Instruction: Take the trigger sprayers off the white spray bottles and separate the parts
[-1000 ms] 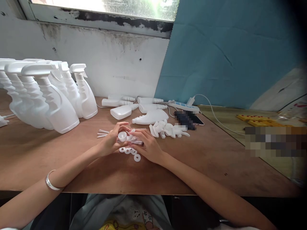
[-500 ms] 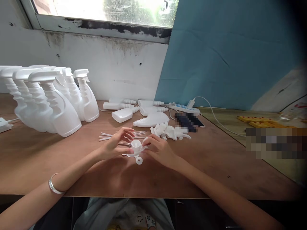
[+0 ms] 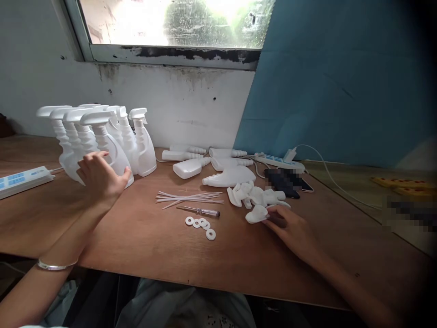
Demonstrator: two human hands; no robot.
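My left hand [image 3: 100, 176] is raised at the front of a group of white spray bottles [image 3: 145, 155], its thumb spread away from the fingers. It overlaps the nearest bottle in view; I cannot tell whether it touches it. My right hand [image 3: 290, 228] pinches a white trigger sprayer head [image 3: 256, 214] just in front of a pile of similar sprayer heads [image 3: 257, 195]. Between the hands lie several white washers [image 3: 210, 234], a clear-handled screwdriver [image 3: 209, 212] and a loose bunch of thin white tubes [image 3: 189, 197].
White bottles without sprayers [image 3: 232, 176] lie on their sides near the wall. Dark phones [image 3: 283, 182] and a power strip [image 3: 280, 163] with a white cable are at the back right. Another power strip [image 3: 25, 181] is at the left edge of the wooden table [image 3: 164, 255].
My hands have parted from over the washers. The left went to the upright bottles, the right carried the sprayer head right to the pile. The washers and screwdriver are uncovered; the view has shifted.
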